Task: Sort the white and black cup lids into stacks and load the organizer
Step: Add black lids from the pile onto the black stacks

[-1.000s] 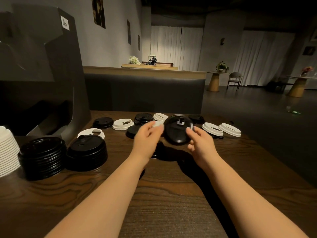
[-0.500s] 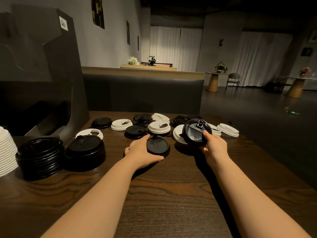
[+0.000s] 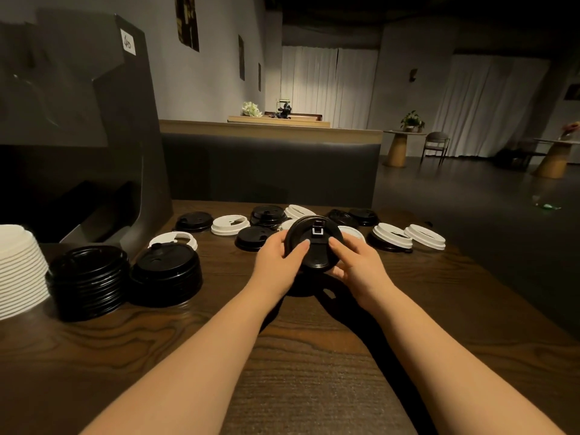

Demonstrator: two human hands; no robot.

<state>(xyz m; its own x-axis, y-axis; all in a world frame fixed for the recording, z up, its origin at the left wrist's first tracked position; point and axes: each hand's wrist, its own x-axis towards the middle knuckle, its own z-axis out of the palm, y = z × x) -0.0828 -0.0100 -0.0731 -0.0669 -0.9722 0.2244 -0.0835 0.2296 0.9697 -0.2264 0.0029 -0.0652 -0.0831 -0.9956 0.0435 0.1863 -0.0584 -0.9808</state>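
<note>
Both hands now on one black lid [image 3: 314, 243], lifted above surface [image 3: 314, 356] centre; 0.5 s ago only right hand [image 3: 357, 265] held it, left hand [image 3: 276, 262] was flat on another lid. Grip: left + right fingers curled on lid rim. Prob. nesting/aligning before adding to black stack [image 3: 166, 274] near left edge. Loose lids remain at far edge; organizer [image 3: 78, 120] not loaded yet.

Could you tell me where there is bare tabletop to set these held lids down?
Bare wood lies between both forearms and right of the black stack. Beyond the held black lids, loose lids crowd the table.
</note>
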